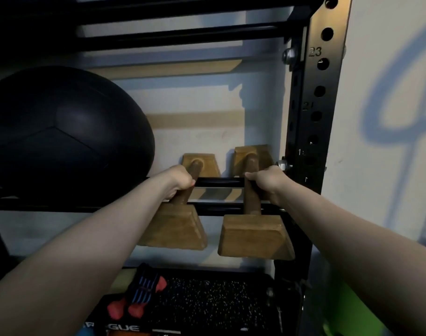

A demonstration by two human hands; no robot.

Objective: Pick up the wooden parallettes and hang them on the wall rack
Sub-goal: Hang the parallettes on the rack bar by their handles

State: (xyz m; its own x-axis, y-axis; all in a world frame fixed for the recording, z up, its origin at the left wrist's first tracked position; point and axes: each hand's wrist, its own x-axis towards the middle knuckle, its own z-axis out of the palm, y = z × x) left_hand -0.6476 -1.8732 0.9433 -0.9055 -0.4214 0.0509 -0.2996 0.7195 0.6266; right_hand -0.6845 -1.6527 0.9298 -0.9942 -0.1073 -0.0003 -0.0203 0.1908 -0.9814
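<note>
Two wooden parallettes lie across the two black rails (217, 183) of the wall rack, side by side. My left hand (179, 179) is closed around the round handle of the left parallette (178, 226). My right hand (267, 181) grips the handle of the right parallette (254, 235). Each has a trapezoid end block hanging in front of the near rail and another beyond the far rail, close to the wall. Whether their weight rests fully on the rails is unclear.
A large black medicine ball (61, 137) sits on the same rails just left of my left hand. The black perforated upright (314, 98) stands right of the right parallette. Below are a dark speckled mat (207, 301) and a red-and-blue item (139, 297).
</note>
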